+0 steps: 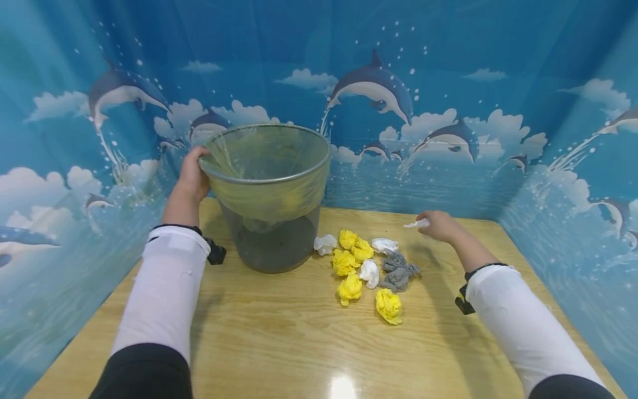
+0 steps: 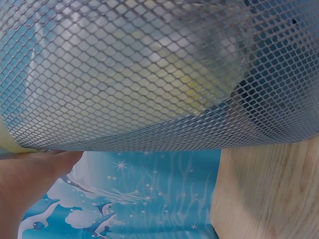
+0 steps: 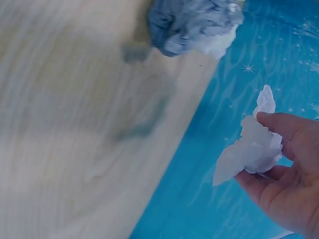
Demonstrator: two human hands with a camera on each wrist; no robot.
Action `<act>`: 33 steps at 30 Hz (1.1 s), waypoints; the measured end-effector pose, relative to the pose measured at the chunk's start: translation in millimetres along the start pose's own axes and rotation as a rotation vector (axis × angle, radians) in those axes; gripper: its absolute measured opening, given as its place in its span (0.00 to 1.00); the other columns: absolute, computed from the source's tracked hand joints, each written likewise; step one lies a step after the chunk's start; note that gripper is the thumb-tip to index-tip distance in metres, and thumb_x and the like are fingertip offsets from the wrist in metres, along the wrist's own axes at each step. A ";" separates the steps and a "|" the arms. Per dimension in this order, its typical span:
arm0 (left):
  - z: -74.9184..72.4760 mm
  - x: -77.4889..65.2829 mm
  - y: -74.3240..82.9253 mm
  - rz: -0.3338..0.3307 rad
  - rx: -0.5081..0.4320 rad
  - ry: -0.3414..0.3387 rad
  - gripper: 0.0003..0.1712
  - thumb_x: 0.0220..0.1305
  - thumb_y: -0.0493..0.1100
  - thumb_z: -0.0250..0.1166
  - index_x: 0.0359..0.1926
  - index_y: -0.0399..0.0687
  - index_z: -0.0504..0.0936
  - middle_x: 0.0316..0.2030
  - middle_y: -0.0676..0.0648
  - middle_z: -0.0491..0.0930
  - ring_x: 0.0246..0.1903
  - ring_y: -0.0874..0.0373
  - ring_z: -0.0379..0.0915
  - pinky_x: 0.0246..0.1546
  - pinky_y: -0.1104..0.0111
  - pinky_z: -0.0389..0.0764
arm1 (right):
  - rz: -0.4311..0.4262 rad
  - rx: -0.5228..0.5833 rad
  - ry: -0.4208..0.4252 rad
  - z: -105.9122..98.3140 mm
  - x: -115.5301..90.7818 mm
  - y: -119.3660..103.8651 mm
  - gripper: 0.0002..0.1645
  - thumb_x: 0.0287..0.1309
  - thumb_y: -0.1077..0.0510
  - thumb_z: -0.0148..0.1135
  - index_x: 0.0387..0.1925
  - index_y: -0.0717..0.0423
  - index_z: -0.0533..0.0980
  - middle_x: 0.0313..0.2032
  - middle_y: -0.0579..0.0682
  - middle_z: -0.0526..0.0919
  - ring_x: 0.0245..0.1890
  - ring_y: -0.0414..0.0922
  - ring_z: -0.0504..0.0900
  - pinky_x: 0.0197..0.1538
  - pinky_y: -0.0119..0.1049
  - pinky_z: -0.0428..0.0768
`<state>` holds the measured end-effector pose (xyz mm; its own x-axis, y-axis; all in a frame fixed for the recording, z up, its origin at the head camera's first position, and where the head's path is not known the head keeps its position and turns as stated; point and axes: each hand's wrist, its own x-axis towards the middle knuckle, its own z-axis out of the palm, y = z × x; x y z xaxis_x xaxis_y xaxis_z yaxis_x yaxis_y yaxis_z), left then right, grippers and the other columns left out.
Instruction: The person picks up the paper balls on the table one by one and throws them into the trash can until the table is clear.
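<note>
My left hand [image 1: 193,176] grips the rim of a dark wire-mesh wastebasket [image 1: 271,249] at its left side. A thin translucent yellowish bag [image 1: 264,200] lines the basket and folds over the rim. Through the mesh in the left wrist view, blurred yellow and whitish patches [image 2: 192,89] show inside. Over the table's far right part, my right hand [image 1: 441,226] pinches a crumpled white paper [image 3: 255,147] between thumb and fingers, above the tabletop. Between the hands lie several crumpled yellow papers [image 1: 344,262], several white ones [image 1: 369,273] and grey crumpled paper [image 1: 396,271].
The wooden table [image 1: 279,343] ends at a blue curtain [image 1: 279,66] printed with dolphins, which encloses it at the back and both sides. One yellow paper ball [image 1: 388,306] lies nearest the front, apart from the pile.
</note>
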<state>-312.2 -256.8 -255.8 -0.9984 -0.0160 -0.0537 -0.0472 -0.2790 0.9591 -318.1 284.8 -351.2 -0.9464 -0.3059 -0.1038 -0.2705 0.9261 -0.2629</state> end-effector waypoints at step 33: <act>1.7 1.3 0.4 -0.021 0.000 0.010 0.43 0.71 0.50 0.40 0.73 0.66 0.19 0.75 0.64 0.20 0.75 0.64 0.24 0.73 0.66 0.39 | -0.004 0.232 0.242 -61.0 38.6 -89.8 0.28 0.69 0.51 0.54 0.65 0.57 0.67 0.66 0.64 0.66 0.64 0.63 0.65 0.61 0.62 0.66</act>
<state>-313.5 -255.3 -255.0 -0.9969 -0.0197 -0.0764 -0.0679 -0.2796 0.9577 -341.2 203.2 -273.0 -0.9675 -0.2219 0.1213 -0.2529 0.8416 -0.4773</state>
